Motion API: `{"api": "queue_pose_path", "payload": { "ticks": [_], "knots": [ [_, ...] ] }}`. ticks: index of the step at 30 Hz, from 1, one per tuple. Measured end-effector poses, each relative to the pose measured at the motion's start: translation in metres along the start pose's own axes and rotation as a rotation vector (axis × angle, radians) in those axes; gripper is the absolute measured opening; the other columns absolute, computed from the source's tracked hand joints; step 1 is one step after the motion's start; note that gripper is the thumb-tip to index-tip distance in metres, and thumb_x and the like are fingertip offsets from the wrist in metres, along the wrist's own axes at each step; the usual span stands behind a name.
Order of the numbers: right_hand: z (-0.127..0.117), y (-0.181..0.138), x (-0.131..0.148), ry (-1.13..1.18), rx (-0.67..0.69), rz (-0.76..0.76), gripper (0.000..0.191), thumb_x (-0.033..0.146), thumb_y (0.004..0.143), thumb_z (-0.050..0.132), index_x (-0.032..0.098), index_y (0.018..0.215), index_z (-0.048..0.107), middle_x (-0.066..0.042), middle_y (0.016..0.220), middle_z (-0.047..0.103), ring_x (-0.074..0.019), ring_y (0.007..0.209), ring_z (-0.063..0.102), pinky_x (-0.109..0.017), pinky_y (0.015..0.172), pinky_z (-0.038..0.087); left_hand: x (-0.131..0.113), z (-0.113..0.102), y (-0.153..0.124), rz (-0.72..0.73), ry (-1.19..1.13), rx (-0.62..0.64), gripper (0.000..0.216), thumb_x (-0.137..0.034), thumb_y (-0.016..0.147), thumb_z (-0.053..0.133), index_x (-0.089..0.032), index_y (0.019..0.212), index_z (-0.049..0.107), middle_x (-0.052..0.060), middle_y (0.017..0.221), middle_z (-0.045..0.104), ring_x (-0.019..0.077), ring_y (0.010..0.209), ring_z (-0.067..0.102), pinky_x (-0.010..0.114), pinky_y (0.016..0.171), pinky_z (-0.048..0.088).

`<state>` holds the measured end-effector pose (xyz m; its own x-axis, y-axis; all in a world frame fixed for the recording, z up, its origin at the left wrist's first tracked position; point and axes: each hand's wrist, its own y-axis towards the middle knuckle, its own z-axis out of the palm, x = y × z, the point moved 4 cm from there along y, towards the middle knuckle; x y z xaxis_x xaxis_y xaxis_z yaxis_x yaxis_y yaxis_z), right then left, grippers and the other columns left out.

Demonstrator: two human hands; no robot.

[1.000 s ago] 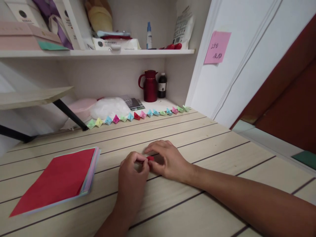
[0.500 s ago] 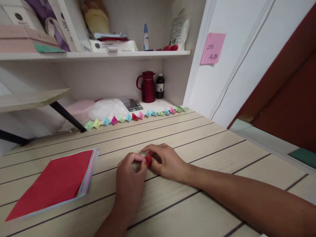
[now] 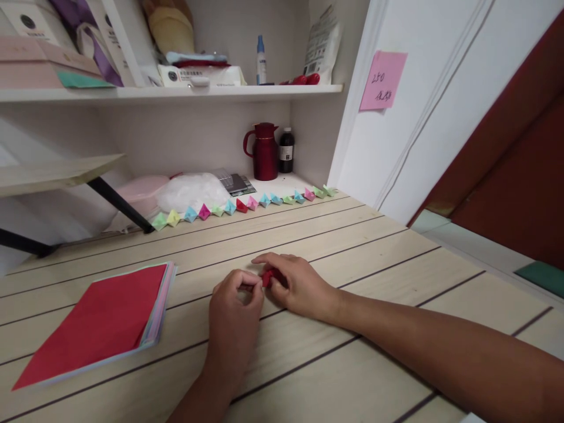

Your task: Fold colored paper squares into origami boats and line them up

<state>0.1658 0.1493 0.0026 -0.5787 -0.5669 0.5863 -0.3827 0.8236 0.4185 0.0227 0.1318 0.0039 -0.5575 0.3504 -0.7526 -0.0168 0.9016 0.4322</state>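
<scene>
Paper stack [image 3: 99,320] blocks left; tabletop [image 3: 308,231] ahead is open, under right fingers [image 3: 274,259] unclear.

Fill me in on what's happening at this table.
A person's left hand and right hand hold a small red paper between their fingertips, just above the table. Its exact shape is mostly hidden. A stack of colored paper, red on top, lies to the left, and small folded papers line the back edge.
</scene>
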Motion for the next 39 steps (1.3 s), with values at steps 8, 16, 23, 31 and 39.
{"api": "queue_pose_path", "payload": {
  "ticks": [8,16,23,31,39],
  "knots": [
    [-0.002,-0.001,-0.002,0.045,-0.002,0.064,0.048,0.007,0.076,0.052,0.024,0.120,0.059,0.001,0.082,0.070,-0.0129,0.069,0.061,-0.023,0.068,0.044,0.007,0.004,0.002,-0.063,-0.008,0.025,0.004,-0.020,0.077,0.056,-0.023,0.075,0.058,0.000,0.079,0.068,0.0181,0.076,0.065,0.032,0.074,0.049],
    [-0.002,0.001,-0.004,0.238,-0.003,0.027,0.049,-0.001,0.073,0.048,0.021,0.114,0.061,-0.002,0.104,0.069,-0.0143,0.089,0.063,-0.024,0.078,0.047,0.012,0.013,0.005,0.004,0.092,0.109,0.018,-0.022,0.072,0.065,-0.024,0.090,0.062,0.003,0.098,0.066,0.0239,0.092,0.063,0.041,0.082,0.049],
    [0.003,0.000,-0.008,0.404,0.012,0.096,0.062,-0.003,0.070,0.047,0.024,0.126,0.053,-0.004,0.113,0.064,-0.0122,0.083,0.060,-0.024,0.074,0.048,0.013,0.015,0.006,0.059,0.109,0.085,0.020,-0.017,0.074,0.064,-0.026,0.092,0.066,0.004,0.100,0.064,0.0244,0.100,0.060,0.042,0.090,0.047],
    [0.013,0.000,-0.003,0.765,0.148,0.121,0.064,0.001,0.074,0.050,0.025,0.133,0.044,-0.003,0.101,0.065,-0.0102,0.080,0.060,-0.019,0.064,0.044,0.014,0.007,0.007,0.068,0.046,-0.011,0.012,-0.019,0.077,0.062,-0.026,0.078,0.072,0.007,0.114,0.055,0.0274,0.115,0.052,0.049,0.101,0.041],
    [0.002,0.001,-0.005,0.374,-0.004,0.021,0.049,0.009,0.076,0.061,0.024,0.123,0.056,-0.010,0.132,0.050,-0.0205,0.122,0.051,-0.035,0.097,0.045,0.009,0.003,0.007,0.075,0.151,-0.049,0.010,-0.018,0.077,0.065,-0.025,0.072,0.070,0.007,0.115,0.062,0.0288,0.113,0.054,0.051,0.099,0.040]
  ]
}}
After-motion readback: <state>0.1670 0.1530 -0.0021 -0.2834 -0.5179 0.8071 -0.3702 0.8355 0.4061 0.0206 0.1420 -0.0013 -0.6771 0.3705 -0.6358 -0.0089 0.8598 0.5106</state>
